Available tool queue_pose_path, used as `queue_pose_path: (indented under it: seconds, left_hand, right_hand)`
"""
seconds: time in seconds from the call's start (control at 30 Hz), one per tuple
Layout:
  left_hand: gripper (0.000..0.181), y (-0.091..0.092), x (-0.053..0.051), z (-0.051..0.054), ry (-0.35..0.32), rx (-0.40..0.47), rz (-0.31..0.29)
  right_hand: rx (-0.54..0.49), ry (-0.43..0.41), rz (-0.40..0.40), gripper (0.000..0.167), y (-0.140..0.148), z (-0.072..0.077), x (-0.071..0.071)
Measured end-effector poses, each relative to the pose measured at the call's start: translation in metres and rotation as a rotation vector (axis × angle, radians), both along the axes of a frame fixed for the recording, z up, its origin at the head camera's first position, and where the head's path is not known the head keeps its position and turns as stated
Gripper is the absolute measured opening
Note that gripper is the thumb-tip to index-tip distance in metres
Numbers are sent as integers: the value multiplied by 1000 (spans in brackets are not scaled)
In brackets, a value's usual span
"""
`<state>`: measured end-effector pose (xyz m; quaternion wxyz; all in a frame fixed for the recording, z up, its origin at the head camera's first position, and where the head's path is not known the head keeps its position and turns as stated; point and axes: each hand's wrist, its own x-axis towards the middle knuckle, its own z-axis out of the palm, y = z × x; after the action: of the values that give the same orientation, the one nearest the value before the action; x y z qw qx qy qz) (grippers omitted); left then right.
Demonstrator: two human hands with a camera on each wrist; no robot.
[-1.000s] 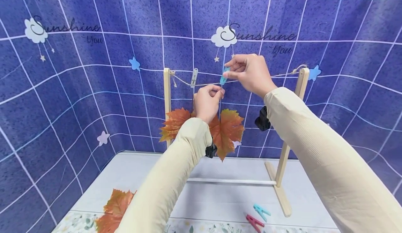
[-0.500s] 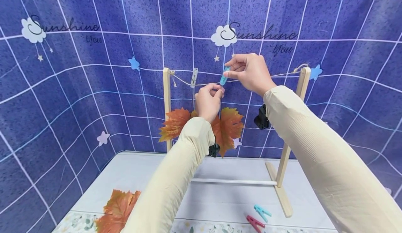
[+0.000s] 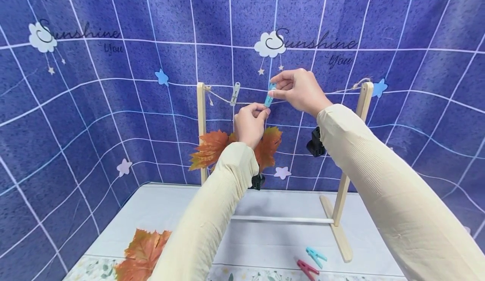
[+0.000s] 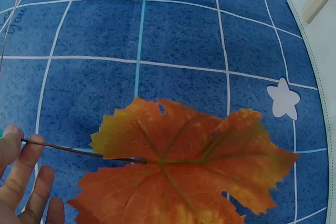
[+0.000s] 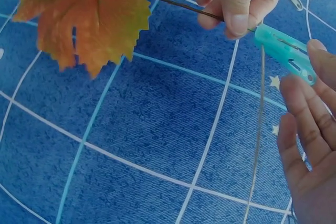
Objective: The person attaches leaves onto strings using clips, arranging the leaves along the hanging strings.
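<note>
Pinches the stem (image 4: pixel 79 151) of an orange leaf (image 4: pixel 184 171) between the fingers (image 5: pixel 239 3) of the left hand (image 3: pixel 251 123), close under the string (image 5: pixel 259 129). With the right hand (image 3: pixel 303 91), grips a turquoise clothespin (image 3: pixel 269 96) by its upper end — with fingers drawn narrow — at the string, just beside the left fingertips (and near a grey clothespin (image 3: pixel 235 94) on that string). Has, down on the bench (image 3: pixel 276 241), a red clothespin (image 3: pixel 307 269) beside a teal one (image 3: pixel 315 256), plus a second leaf (image 3: pixel 142 253).

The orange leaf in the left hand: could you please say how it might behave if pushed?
The orange leaf looks thin, so probably light and bendable. Its slender stem, pinched near one end by the left hand, likely lets it swing or twist.
</note>
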<state>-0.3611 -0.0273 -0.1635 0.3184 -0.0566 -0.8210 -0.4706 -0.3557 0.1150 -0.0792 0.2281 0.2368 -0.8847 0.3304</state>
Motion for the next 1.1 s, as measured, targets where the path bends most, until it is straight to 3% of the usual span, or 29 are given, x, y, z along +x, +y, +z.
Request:
queue_pose_path:
  seconds: [0.37,0.57,0.77,0.97,1.1]
  left_hand:
    - [12,-6,2,-10,1,41,-37]
    - [13,-10,4,-15,12,30,-68]
    - [20,-14,11,-18,-22,1,-80]
    - [25,-20,20,-23,-32,-12,-75]
    - [24,-28,25,-23,15,-10,-84]
  right_hand:
    - [78,-68,16,39,-6,-2,7]
    - [78,-81,26,53,-6,-4,10]
    - [96,-67,7,66,0,-10,15]
    - [6,-39,-42,60,12,-19,19]
    - [-72,-28,-63,52,20,-25,24]
